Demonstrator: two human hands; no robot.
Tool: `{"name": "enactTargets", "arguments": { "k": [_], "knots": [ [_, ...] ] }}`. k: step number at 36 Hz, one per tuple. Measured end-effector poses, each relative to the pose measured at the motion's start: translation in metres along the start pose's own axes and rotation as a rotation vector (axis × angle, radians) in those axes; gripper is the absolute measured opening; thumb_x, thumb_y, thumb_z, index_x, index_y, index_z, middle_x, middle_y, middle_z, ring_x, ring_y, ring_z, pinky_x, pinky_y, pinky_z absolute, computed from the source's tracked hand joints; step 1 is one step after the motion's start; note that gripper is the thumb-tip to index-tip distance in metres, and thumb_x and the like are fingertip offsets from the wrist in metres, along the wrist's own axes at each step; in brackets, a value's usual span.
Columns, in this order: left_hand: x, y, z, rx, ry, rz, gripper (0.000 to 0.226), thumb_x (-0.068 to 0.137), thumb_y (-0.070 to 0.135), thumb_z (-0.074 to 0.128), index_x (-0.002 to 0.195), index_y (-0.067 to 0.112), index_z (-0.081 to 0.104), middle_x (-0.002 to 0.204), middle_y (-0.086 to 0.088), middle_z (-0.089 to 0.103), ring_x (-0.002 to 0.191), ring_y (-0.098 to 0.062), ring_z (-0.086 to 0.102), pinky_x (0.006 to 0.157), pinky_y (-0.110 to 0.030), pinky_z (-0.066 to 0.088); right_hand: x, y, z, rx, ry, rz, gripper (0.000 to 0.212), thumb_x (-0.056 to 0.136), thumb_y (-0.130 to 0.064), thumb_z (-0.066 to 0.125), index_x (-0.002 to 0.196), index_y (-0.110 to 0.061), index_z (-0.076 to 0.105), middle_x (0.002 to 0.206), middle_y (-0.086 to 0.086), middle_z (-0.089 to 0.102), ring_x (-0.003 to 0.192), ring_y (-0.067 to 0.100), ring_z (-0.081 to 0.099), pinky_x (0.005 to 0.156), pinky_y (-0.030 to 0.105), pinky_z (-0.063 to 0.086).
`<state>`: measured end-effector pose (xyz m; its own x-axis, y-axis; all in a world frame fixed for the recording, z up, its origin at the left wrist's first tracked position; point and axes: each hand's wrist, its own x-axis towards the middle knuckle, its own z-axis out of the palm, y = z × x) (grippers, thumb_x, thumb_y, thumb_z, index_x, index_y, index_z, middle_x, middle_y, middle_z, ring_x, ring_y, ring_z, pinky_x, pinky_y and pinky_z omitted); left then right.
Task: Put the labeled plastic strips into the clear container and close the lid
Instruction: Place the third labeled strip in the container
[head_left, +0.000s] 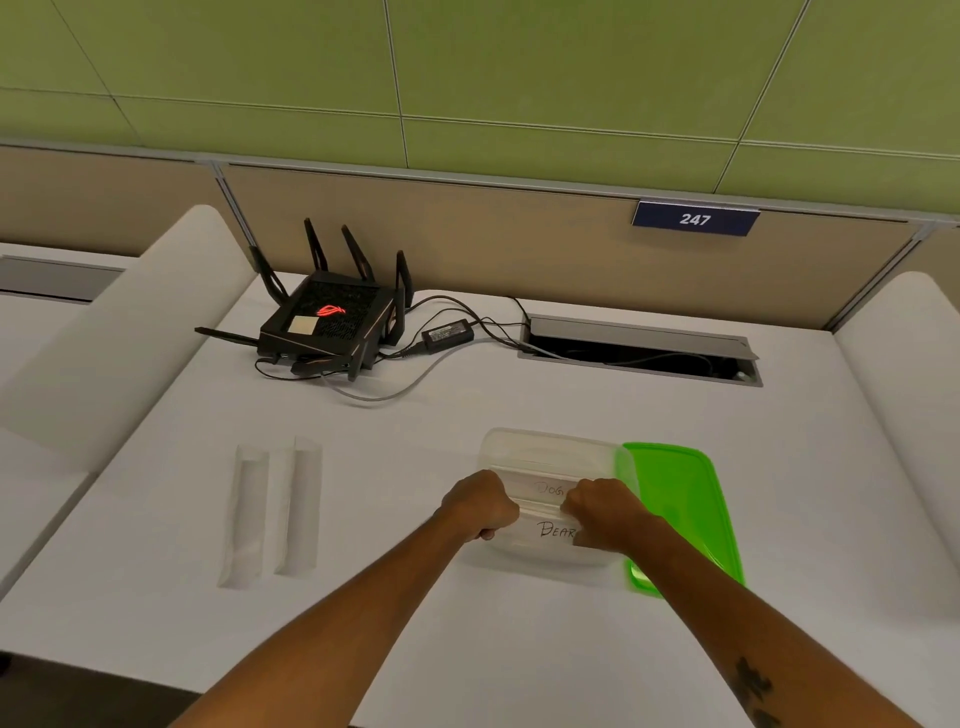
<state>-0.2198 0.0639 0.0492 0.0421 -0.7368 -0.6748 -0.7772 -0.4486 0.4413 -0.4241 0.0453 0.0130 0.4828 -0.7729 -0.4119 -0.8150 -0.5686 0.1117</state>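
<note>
Both bare forearms reach forward, the left hand (480, 506) and right hand (605, 512) curled into fists, knuckles up.

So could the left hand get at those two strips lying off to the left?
Probably yes: nothing lies between the left hand and the two strips, only bare desk; but it is closed on a strip at the container.

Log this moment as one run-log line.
both hands lowering "BEAR" plastic strip into clear plastic container | two strips outside | green lid off
</note>
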Motion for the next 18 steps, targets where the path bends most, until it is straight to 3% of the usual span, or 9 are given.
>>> {"name": "enactTargets", "arguments": {
  "k": [5,8,11,15,18],
  "knots": [
    [0.0,-0.005,-0.004,0.013,0.0,0.034,0.022,0.087,0.027,0.058,0.102,0.011,0.061,0.064,-0.003,0.06,0.047,-0.015,0.055,0.044,-0.021,0.038,-0.003,0.001,-0.004,0.114,-0.024,0.088,0.055,0.078,-0.041,0.077,0.129,-0.023,0.065,0.122,0.009,0.064,0.107,0.031,0.065,0.085,0.035,0.048],
    [-0.002,-0.009,-0.012,0.041,0.032,0.088,0.028,0.09,0.038,0.059,0.103,0.014,0.062,0.057,0.0,0.059,0.04,-0.011,0.053,0.042,-0.021,0.039,-0.005,0.003,-0.013,0.192,0.025,0.137,0.063,0.075,-0.049,0.082,0.132,-0.028,0.065,0.121,0.007,0.066,0.109,0.028,0.065,0.082,0.032,0.046],
    [-0.007,-0.016,-0.026,0.029,0.095,0.133,0.042,0.09,0.047,0.059,0.099,0.008,0.071,0.051,-0.001,0.062,0.044,-0.015,0.056,0.051,-0.023,0.044,-0.009,0.002,-0.027,0.247,0.124,0.181,0.052,0.077,-0.051,0.081,0.123,-0.031,0.07,0.114,-0.003,0.072,0.106,0.021,0.067,0.074,0.028,0.041],
    [-0.012,-0.039,-0.056,-0.056,0.199,0.229,0.037,0.092,0.052,0.059,0.087,0.017,0.072,0.06,-0.003,0.069,0.048,-0.015,0.062,0.065,-0.03,0.055,-0.012,-0.011,-0.052,0.382,0.322,0.311,0.037,0.077,-0.046,0.083,0.111,-0.033,0.076,0.096,-0.014,0.077,0.095,0.014,0.071,0.071,0.026,0.046],
    [-0.01,-0.07,-0.082,-0.117,0.278,0.227,0.033,0.093,0.047,0.061,0.083,0.018,0.07,0.066,-0.003,0.07,0.048,-0.017,0.065,0.059,-0.029,0.052,-0.012,-0.036,-0.07,0.438,0.475,0.343,0.026,0.08,-0.042,0.081,0.104,-0.031,0.078,0.089,-0.013,0.077,0.091,0.015,0.071,0.067,0.026,0.045]
  ]
}}
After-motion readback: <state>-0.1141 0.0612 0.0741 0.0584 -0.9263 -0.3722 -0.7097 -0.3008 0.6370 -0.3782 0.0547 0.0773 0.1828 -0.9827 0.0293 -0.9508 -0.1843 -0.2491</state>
